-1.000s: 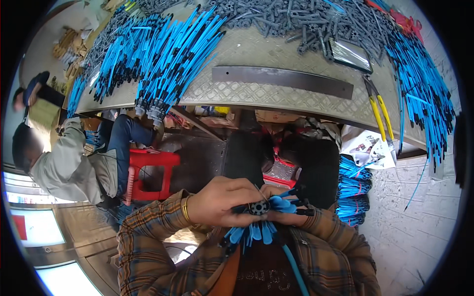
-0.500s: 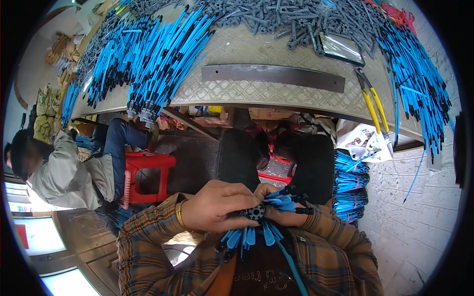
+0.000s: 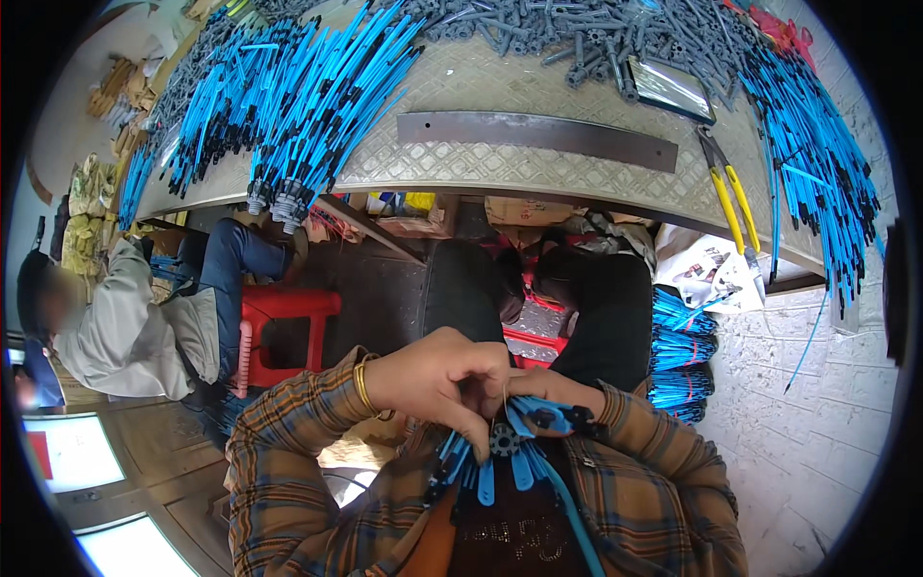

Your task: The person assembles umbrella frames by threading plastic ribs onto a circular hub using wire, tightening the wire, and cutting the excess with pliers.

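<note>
two hands point(image 3: 433, 380); one dark round hub point(image 3: 503, 440) between them

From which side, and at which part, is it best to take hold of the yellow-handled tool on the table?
By both yellow handles, probably with the right hand coming from the person's side of the table. The tool lies at the right, its handles toward the person and its metal head pointing away. The handles stand slightly apart, so the palm may close around both.
</note>
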`<action>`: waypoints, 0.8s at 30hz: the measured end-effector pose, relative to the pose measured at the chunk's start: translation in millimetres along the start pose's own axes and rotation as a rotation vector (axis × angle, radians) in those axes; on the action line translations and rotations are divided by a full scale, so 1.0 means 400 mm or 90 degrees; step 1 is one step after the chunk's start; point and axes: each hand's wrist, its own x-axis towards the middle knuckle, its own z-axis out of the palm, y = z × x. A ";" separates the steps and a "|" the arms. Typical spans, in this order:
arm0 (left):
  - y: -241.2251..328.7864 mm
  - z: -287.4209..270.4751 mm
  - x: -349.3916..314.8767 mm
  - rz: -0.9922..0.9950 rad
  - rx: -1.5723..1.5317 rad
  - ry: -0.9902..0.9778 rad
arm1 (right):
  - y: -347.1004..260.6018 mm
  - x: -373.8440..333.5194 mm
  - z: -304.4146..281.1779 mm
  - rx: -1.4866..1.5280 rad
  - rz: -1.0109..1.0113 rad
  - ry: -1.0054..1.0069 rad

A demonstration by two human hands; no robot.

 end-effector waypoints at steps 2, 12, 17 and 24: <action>0.003 -0.001 0.008 -0.001 0.029 -0.040 | -0.003 0.000 0.003 0.000 0.010 -0.003; 0.006 -0.002 0.010 -0.007 -0.001 0.232 | 0.029 -0.004 0.001 -0.020 -0.048 0.057; 0.037 0.024 -0.080 0.220 -0.217 0.633 | 0.033 0.023 -0.054 -0.196 -0.164 0.421; -0.019 0.104 0.037 0.120 0.285 0.707 | 0.064 0.194 -0.034 -0.089 -0.159 0.621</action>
